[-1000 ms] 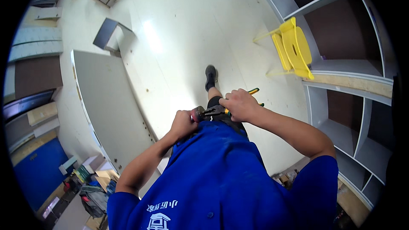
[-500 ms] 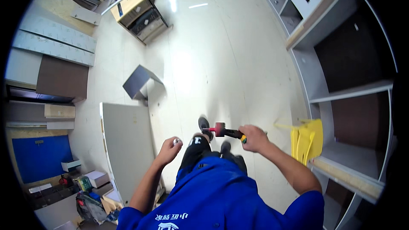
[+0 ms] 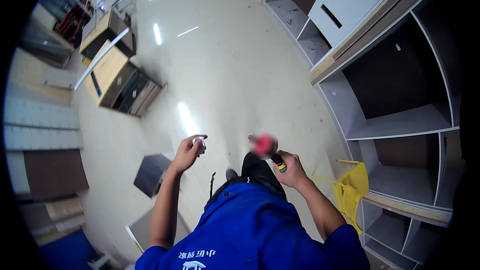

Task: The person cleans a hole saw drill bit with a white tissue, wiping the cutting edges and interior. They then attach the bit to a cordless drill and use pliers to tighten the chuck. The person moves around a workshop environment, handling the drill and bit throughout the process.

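Note:
My right hand (image 3: 290,170) is closed round the black handle of a hammer-like tool (image 3: 276,159), which has a yellow and green end by my fingers. Its red head is blurred and points away from me, over my legs. My left hand (image 3: 187,154) is raised to the left of it, fingers curled on a small shiny whitish object (image 3: 199,144). What that object is cannot be made out. Both hands are in front of my blue shirt, above the floor and apart from each other.
A yellow plastic stool (image 3: 350,190) stands at my right, beside large grey open cabinets (image 3: 400,130). On the left are a small dark box-like unit (image 3: 149,174), wooden cabinets (image 3: 120,80) and leaning panels (image 3: 55,172). Pale glossy floor (image 3: 225,70) stretches ahead.
The view has shifted forward; the dark unit, the grey panel and the stool sit lower in it. My left hand has risen, and the tool's head has swung from pointing left to pointing away.

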The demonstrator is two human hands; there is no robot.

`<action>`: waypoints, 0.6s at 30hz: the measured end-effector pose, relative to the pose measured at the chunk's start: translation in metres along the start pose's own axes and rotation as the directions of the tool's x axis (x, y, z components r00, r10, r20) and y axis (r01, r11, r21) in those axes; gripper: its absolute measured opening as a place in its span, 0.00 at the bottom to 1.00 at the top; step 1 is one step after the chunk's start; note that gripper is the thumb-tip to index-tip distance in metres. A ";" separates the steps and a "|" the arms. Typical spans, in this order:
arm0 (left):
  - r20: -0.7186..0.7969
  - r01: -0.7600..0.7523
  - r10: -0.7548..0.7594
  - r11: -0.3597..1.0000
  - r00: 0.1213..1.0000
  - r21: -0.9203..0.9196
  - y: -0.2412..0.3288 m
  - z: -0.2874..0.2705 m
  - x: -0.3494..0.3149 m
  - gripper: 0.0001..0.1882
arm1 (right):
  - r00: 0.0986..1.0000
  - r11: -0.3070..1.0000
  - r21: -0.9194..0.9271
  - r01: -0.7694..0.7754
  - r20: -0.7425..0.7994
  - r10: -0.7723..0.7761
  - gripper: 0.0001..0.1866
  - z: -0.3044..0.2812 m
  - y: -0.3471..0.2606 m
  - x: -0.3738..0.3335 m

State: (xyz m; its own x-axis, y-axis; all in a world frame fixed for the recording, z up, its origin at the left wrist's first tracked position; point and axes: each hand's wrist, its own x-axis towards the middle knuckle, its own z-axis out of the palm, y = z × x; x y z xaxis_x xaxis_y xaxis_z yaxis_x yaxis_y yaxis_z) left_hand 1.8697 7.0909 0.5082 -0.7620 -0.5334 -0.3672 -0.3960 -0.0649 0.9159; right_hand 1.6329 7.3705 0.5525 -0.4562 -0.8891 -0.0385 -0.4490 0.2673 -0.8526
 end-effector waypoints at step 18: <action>-0.110 0.733 -0.936 0.333 0.335 -0.593 -0.231 -0.236 0.099 0.06 | 0.966 0.989 -0.056 0.134 0.229 -0.118 0.07 0.018 -0.043 0.727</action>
State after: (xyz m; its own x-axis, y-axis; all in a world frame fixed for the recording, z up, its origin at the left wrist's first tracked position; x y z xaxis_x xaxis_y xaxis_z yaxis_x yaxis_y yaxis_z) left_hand 2.0067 6.8538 0.2986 0.1714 -0.2109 -0.9624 -0.3865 -0.9129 0.1312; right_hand 1.3341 6.7057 0.5521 -0.2124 -0.9756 -0.0562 -0.5484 0.1666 -0.8194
